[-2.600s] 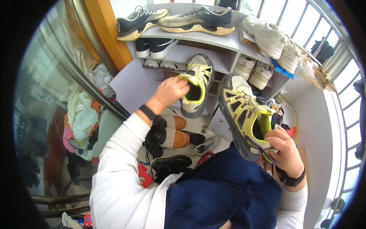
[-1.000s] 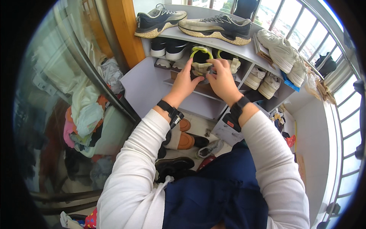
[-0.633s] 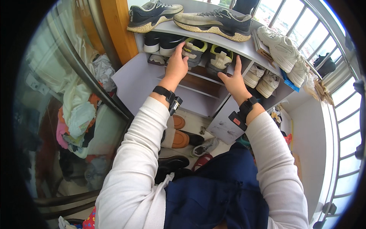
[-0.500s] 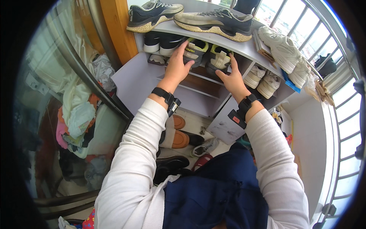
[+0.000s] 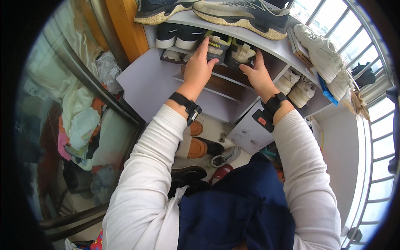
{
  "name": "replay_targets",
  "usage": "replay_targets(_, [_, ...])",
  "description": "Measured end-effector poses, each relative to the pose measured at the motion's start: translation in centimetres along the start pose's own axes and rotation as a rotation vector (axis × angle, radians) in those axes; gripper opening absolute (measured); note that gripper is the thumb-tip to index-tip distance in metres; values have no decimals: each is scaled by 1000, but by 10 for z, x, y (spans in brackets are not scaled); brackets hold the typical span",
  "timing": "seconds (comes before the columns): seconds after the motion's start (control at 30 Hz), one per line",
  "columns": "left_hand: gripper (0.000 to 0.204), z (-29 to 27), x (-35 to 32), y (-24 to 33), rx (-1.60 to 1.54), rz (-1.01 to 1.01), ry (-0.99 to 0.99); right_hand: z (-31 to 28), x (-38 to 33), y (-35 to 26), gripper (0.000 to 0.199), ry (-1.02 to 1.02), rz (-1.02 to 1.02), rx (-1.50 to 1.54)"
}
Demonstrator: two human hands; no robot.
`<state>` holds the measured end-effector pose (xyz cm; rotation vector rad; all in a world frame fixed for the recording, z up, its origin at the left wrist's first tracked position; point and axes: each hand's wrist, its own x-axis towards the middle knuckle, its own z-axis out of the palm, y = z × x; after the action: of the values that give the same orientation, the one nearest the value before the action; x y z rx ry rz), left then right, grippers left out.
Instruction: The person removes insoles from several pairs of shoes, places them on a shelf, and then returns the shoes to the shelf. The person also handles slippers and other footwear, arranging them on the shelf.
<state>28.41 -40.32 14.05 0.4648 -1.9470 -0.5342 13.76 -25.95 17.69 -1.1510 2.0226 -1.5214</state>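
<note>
A pair of dark grey sneakers with beige and yellow-green trim sits heel-out on the upper inside shelf of the shoe cabinet (image 5: 250, 104). My left hand (image 5: 198, 71) grips the left sneaker (image 5: 216, 46) along its outer side, thumb low near the heel. On the other side my right hand (image 5: 261, 77) holds the right sneaker (image 5: 240, 53), thumb at the heel and fingers along its outer side. The toes are hidden inside the cabinet. Left of the pair stand black sneakers with white soles (image 5: 187, 38).
Large grey running shoes (image 5: 246, 18) and white sneakers (image 5: 323, 54) rest on the cabinet top. More white sneakers (image 5: 301, 89) occupy the right compartment. Cabinet doors (image 5: 133, 83) hang open. Slippers (image 5: 198, 148) and other shoes lie on the floor. A glass door stands left, a barred window right.
The view has shifted a little, with the cabinet top now higher in the picture. Both hands stay on the pair, which sits slightly deeper in the shelf, heels tilted.
</note>
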Motion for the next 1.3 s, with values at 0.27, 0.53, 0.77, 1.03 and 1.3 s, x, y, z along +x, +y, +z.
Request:
replay_targets(0.27, [75,5,-4,-23,36,28,5,-1,-1,2,95,-84,-38,45])
replay_targets(0.53, [70,13,-6,-27,111,0,5,-2,-12,12,97,-85,-208,79])
replay_targets(0.77, [69,17,3,-18,161,-85,-42,10,-34,0,81,-169,-210,-393])
replay_targets(1.03, [91,22,-8,-9,241,-6,-104,-4,-24,2,74,-264,-201,-493])
replay_targets(1.3, [81,-17,-36,3,402,89,-141,-18,-49,3,61,-222,-244,-379])
